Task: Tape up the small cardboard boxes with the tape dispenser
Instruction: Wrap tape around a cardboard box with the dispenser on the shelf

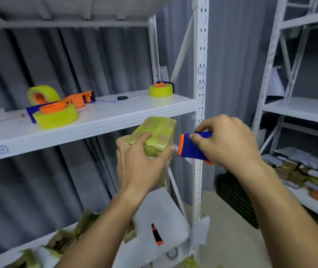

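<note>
White metal shelving (199,105) is set against a grey curtain (88,60), and in front of its upright post a small cardboard box (157,138), already wrapped in yellow-green tape, is held up in the air. The box is gripped by the left hand (140,163), whose thumb is pressed along the top face while the fingers are curled round the near end and underside. Just to the right of the box, a blue and orange tape dispenser (193,147) is pinched by the right hand (226,140), with the thumb laid on its near blue side and the fingers hooked over its top; its orange edge is turned toward the box, and a short pale strip is seen between the two, though it cannot be told whether the dispenser itself touches the cardboard. On the shelf board (115,117) behind and to the left, three rolls of yellow-green tape are laid out: one (56,115) mounted on a blue and orange holder at the front, one (43,93) standing on edge behind it, and one (161,89) near the post. An orange dispenser part (79,98) is placed between them. Below, more taped boxes (63,240) are heaped on the lower shelf, partly covered by white sheets (160,215). On a second rack (297,111) to the right, further parcels (307,176) are piled.
</note>
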The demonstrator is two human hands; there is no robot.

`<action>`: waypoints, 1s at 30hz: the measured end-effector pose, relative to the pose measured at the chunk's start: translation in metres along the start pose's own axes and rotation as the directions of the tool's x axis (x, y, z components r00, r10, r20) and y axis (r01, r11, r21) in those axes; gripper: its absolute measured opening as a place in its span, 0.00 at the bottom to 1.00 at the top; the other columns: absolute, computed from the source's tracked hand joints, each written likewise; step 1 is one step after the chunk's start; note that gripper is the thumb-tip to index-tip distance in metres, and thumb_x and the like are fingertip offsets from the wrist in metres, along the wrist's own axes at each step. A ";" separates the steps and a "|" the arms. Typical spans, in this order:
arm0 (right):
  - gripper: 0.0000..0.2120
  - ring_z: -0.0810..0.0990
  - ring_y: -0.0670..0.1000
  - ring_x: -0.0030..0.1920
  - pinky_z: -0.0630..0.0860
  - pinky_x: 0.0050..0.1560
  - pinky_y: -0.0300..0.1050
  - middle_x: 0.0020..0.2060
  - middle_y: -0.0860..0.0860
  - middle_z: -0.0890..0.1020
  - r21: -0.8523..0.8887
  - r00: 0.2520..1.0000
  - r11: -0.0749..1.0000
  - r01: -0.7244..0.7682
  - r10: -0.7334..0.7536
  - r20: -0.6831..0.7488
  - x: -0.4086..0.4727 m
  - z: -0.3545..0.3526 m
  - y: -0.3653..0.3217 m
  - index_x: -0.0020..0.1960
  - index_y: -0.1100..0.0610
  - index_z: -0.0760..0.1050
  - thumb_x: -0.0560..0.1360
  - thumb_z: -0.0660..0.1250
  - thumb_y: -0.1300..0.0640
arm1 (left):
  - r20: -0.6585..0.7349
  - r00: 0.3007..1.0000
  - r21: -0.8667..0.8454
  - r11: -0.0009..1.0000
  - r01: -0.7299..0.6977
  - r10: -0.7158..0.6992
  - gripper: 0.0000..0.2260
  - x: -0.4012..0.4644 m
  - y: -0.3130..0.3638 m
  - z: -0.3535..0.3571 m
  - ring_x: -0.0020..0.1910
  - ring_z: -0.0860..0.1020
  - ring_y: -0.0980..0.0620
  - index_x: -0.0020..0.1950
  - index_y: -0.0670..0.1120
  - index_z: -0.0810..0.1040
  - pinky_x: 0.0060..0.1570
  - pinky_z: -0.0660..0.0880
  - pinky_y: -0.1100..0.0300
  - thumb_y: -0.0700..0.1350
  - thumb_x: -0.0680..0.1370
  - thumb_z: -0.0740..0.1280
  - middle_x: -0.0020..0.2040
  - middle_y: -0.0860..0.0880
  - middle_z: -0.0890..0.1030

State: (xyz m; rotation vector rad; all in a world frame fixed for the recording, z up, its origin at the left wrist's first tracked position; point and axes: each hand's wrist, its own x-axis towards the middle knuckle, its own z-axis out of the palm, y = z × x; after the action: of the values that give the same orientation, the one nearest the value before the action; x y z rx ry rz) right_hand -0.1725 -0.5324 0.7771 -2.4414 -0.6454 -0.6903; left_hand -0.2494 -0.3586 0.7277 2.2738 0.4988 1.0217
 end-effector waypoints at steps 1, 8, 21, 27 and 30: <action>0.10 0.78 0.55 0.46 0.72 0.39 0.46 0.43 0.49 0.83 0.007 1.000 1.000 0.002 -0.002 -0.015 0.006 -0.006 -0.006 0.48 0.44 0.81 0.73 0.67 0.41 | -0.013 1.000 -0.008 1.000 -0.003 0.003 0.34 0.008 0.005 -0.007 0.63 0.73 0.48 0.68 0.61 0.75 0.56 0.68 0.61 0.71 0.64 0.72 0.61 0.51 0.65; 0.10 0.76 0.55 0.45 0.68 0.38 0.45 0.44 0.50 0.82 0.011 0.994 1.000 -0.001 0.002 -0.109 0.059 -0.022 -0.047 0.49 0.43 0.82 0.73 0.67 0.41 | -0.082 0.995 -0.083 0.994 -0.064 0.057 0.38 0.083 0.017 -0.033 0.64 0.74 0.49 0.70 0.62 0.74 0.55 0.68 0.61 0.72 0.62 0.73 0.60 0.53 0.65; 0.10 0.79 0.56 0.46 0.76 0.39 0.48 0.43 0.49 0.83 -0.028 0.975 0.996 -0.089 0.082 -0.205 0.152 0.013 -0.063 0.48 0.43 0.82 0.72 0.66 0.41 | -0.097 0.994 -0.099 0.993 -0.056 0.047 0.37 0.229 -0.002 0.006 0.63 0.73 0.44 0.67 0.61 0.76 0.52 0.69 0.57 0.72 0.62 0.74 0.64 0.49 0.68; 0.08 0.78 0.53 0.45 0.73 0.38 0.45 0.43 0.46 0.82 -0.024 0.984 0.997 -0.076 0.071 -0.165 0.197 0.031 -0.024 0.47 0.43 0.82 0.73 0.67 0.42 | -0.132 0.991 -0.089 0.996 -0.006 -0.005 0.36 0.268 0.016 0.062 0.59 0.73 0.45 0.64 0.61 0.77 0.49 0.70 0.57 0.74 0.59 0.73 0.61 0.49 0.68; 0.08 0.79 0.53 0.44 0.76 0.38 0.47 0.43 0.45 0.82 -0.016 0.992 0.998 -0.058 0.056 -0.113 0.221 0.039 0.003 0.47 0.43 0.82 0.73 0.67 0.42 | -0.148 0.988 -0.042 0.999 0.027 -0.032 0.36 0.280 0.023 0.095 0.59 0.71 0.45 0.62 0.60 0.77 0.52 0.73 0.54 0.75 0.58 0.72 0.60 0.48 0.67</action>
State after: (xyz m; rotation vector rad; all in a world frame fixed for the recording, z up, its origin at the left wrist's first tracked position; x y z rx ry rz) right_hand 0.0100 -0.4456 0.8760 -2.4089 -0.5249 -0.8074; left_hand 0.0037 -0.2573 0.8453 2.1595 0.5670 1.1817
